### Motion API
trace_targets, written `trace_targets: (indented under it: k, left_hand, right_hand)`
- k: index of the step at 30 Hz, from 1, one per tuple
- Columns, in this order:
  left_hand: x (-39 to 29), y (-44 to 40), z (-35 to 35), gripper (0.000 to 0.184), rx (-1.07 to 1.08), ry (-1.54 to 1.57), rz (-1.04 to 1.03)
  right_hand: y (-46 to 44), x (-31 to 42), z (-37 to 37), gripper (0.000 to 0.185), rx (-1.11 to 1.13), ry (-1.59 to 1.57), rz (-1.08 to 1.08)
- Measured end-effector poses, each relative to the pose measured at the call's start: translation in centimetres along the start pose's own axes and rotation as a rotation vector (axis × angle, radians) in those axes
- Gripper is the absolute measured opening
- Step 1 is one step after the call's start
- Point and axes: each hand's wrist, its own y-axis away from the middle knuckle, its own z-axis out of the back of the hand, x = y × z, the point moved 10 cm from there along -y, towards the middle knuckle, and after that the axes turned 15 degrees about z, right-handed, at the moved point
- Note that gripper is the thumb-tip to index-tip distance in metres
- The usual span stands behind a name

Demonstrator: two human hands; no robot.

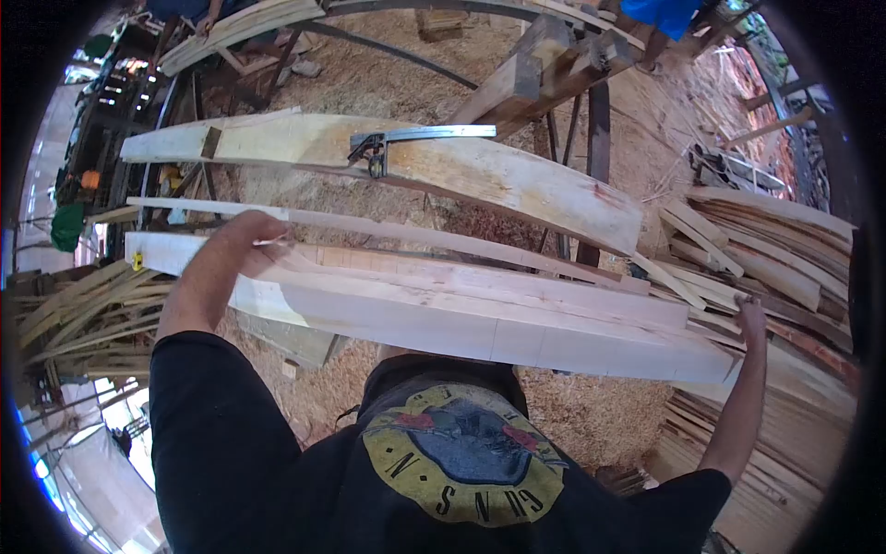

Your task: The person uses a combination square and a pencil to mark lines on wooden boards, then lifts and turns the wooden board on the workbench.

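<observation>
A long, pale squared timber lies across in front of my body, with thin lines marked on its near face. My left hand reaches over its left part, close to a thin wooden strip behind it. Its fingers are smeared, so their grip does not show. Just past the timber's right end is my right hand, its fingers apart and nothing visible in them. Farther off, a curved plank carries a combination square with its metal blade along the top edge.
Stacked boards stand close by on the right, and more lumber is piled at left. Heavy wooden beams rest on a dark metal frame ahead. Wood shavings cover the ground. Parts of other people show at the top.
</observation>
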Motion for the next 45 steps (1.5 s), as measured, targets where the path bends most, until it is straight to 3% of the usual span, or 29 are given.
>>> trace_targets:
  k: [2, 4, 6, 9, 10, 13, 16, 19, 27, 30, 33, 36, 41, 42, 45]
  left_hand:
    - [-6.8, 1.5, 4.6, 0.079, -0.255, -0.251, 0.002]
    - [-11.7, 2.6, 8.0, 0.080, -0.315, 0.208, -0.141]
    - [-15.0, 3.9, 6.2, 0.082, 0.077, 0.761, -0.157]
    - [-19.6, 3.7, 4.7, 0.084, 0.051, 0.865, -0.129]
    - [-20.5, 2.6, 4.0, 0.087, 0.085, 0.968, -0.090]
    - [-21.1, 5.2, 4.7, 0.077, -0.053, 1.002, -0.166]
    - [-21.6, 3.7, 5.6, 0.058, -0.035, 1.115, -0.247]
    - [-21.5, 2.5, 5.1, 0.042, 0.087, 1.266, -0.222]
    - [-21.7, 2.0, 4.4, 0.035, 0.565, 1.480, -0.264]
    - [-21.9, 2.8, 6.1, 0.032, 0.512, 1.413, -0.413]
    - [-20.3, 13.8, 10.1, 0.024, 0.130, 1.441, -0.653]
    - [-17.7, 24.2, 11.7, 0.023, -0.349, 1.212, -0.806]
    - [-16.5, 39.9, 6.0, 0.022, -1.048, 0.662, -1.122]
    - [-16.3, 39.2, 3.8, 0.029, -0.926, 0.688, -1.158]
    - [-17.8, 43.6, 0.4, 0.036, -0.862, 0.690, -1.429]
  right_hand:
    - [3.2, 1.1, 4.0, 0.039, -0.411, -0.309, 0.117]
    - [8.8, 2.7, 5.6, 0.036, -0.728, -0.675, 0.243]
    - [14.8, 4.3, 6.0, 0.031, -0.947, -0.918, 0.288]
    - [21.4, 7.9, 4.2, 0.029, -1.048, -1.146, 0.377]
    - [23.3, 8.7, 3.7, 0.028, -1.033, -1.092, 0.340]
    - [28.2, 11.4, 1.9, 0.027, -1.066, -1.178, 0.249]
    - [30.6, 13.0, 0.2, 0.026, -1.056, -1.218, 0.237]
    - [32.1, 14.3, -0.7, 0.025, -1.070, -1.306, 0.247]
    - [31.4, 15.3, -2.7, 0.025, -1.036, -1.407, 0.249]
    - [31.3, 16.4, -2.2, 0.025, -1.017, -1.411, 0.252]
    - [31.1, 17.2, -1.8, 0.025, -1.009, -1.404, 0.286]
    - [30.9, 18.3, -1.5, 0.026, -1.011, -1.434, 0.349]
    - [30.9, 22.0, -0.9, 0.027, -0.934, -1.503, 0.384]
    - [31.2, 23.0, -0.5, 0.025, -0.950, -1.443, 0.446]
    - [31.4, 25.4, -0.7, 0.024, -0.851, -1.519, 0.520]
